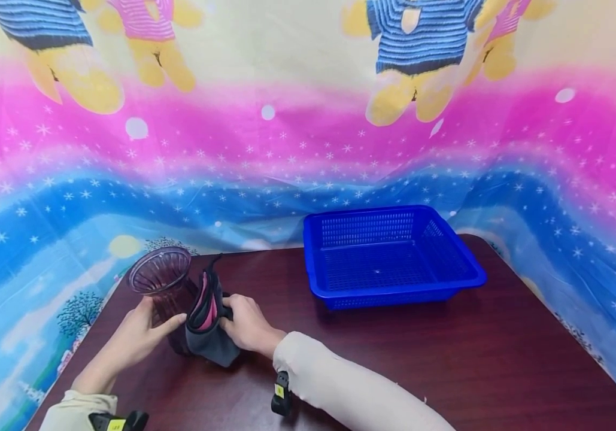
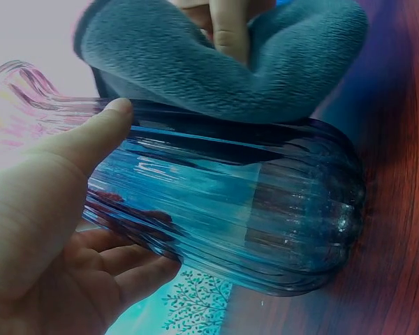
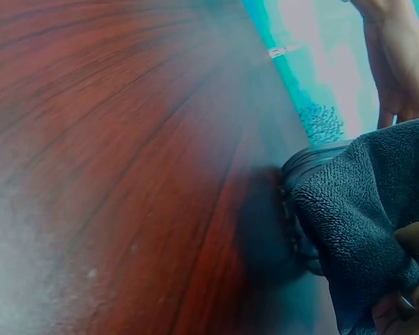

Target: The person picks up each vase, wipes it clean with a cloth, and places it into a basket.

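A ribbed, purple-tinted glass vase (image 1: 161, 272) with a flared mouth is at the left of the table, its mouth tipped toward the upper left. My left hand (image 1: 137, 335) grips it around the neck, thumb on the near side and fingers curling behind, as the left wrist view shows. In my right hand (image 1: 248, 323) is a folded grey cloth (image 2: 216, 63) with pink showing inside its folds. Thumb and fingers pinch the cloth, which lies against the vase's side. In the right wrist view the cloth (image 3: 363, 209) covers most of the vase, leaving its base (image 3: 300, 188) showing.
A blue perforated plastic basket (image 1: 394, 296) stands at the back right of the dark red-brown table (image 1: 448, 359). Behind the table hangs a printed curtain (image 1: 264, 143) with bears and snowflakes, close to the back edge.
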